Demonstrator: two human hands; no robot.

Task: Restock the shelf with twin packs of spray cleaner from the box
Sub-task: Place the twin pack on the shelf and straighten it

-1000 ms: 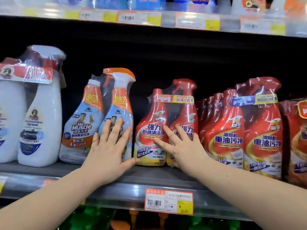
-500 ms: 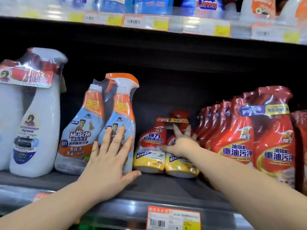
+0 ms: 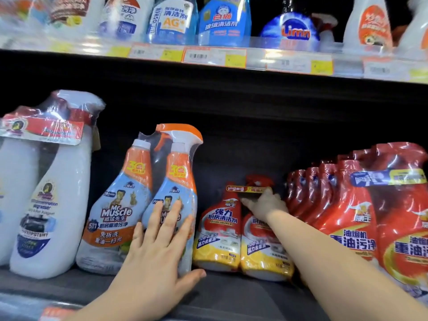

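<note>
- the red and yellow twin pack of kitchen spray cleaner (image 3: 240,235) stands upright deep on the middle shelf (image 3: 231,295), at about 5 o'clock from the centre of your view, in the gap between the mr muscle twin pack (image 3: 143,205) at its 9 o'clock and the row of red heavy-grease twin packs (image 3: 342,216) at its 3 o'clock.
- your right hand (image 3: 266,205) is far in, at the neck of that pack just under its red and yellow banner. the fingers look curled against the two necks, but it's small and blurred there, so you cannot tell whether it grips the pack or only presses it.
- your left hand (image 3: 159,246) lies flat and wide open on the front of the mr muscle pack, fingers spread, thumb low by the shelf, holding nothing; it looks to be steadying that pack.
- in my judgement you're at the placing step: seating this pack at the back of its lane.
- next calls for letting go of the necks without tipping the pack, drawing the right arm straight out toward 6 o'clock clear of the red row, then reaching for another pack. the box is not in view.
- above, at 12 o'clock, the upper shelf's price tag strip (image 3: 213,56) fronts blue glass cleaner bottles (image 3: 224,19); white degreaser packs (image 3: 44,181) stand at far 9 o'clock.
</note>
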